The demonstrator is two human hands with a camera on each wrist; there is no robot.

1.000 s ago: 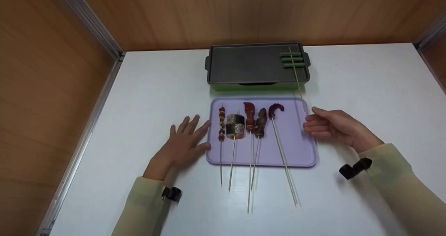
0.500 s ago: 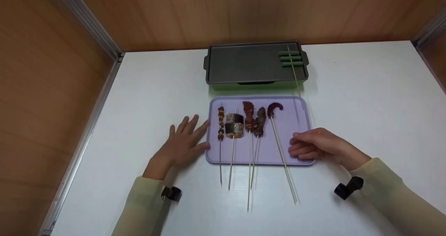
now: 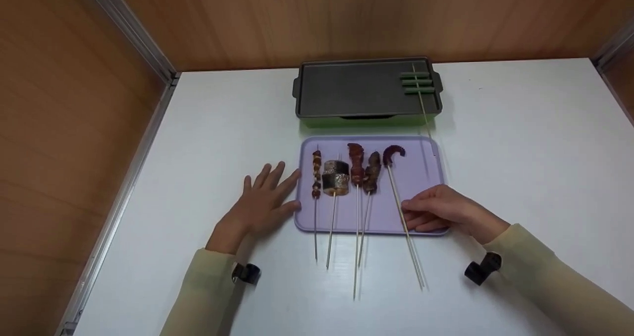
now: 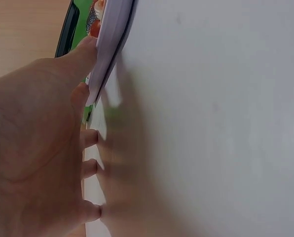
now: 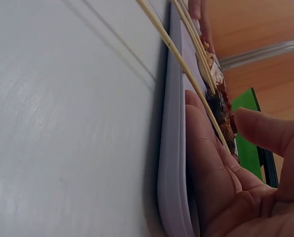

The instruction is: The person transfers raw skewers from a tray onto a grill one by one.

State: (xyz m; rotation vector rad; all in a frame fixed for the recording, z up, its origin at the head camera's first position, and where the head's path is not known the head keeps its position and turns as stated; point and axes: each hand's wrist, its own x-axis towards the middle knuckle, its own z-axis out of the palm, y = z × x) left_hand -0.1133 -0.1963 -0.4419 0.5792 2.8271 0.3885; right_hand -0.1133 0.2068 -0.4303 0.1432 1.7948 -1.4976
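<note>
On a lilac tray (image 3: 421,177) lie several food skewers, sticks jutting over its front edge. Rightmost is a skewer with a curled dark red tentacle (image 3: 395,152). My right hand (image 3: 441,209) is over the tray's front right, fingertips right at this skewer's stick (image 3: 400,202). In the right wrist view the stick (image 5: 186,71) crosses between the raised thumb and the fairly straight fingers, with a gap at the thumb. My left hand (image 3: 260,207) spreads flat beside the tray's left rim, thumb and index finger touching it. Nearest it lies a thin skewer of small pieces (image 3: 316,175).
Behind the tray stands a green grill with a black plate (image 3: 356,90). A skewer of green pieces (image 3: 417,83) lies on its right end, its stick reaching over the tray's back right corner. Wooden panels (image 3: 297,24) bound the white table (image 3: 223,103) behind and at left.
My right hand has moved from beside the tray's right rim, toward me and left over the tray, up to the tentacle skewer's stick. The left hand has stayed in place.
</note>
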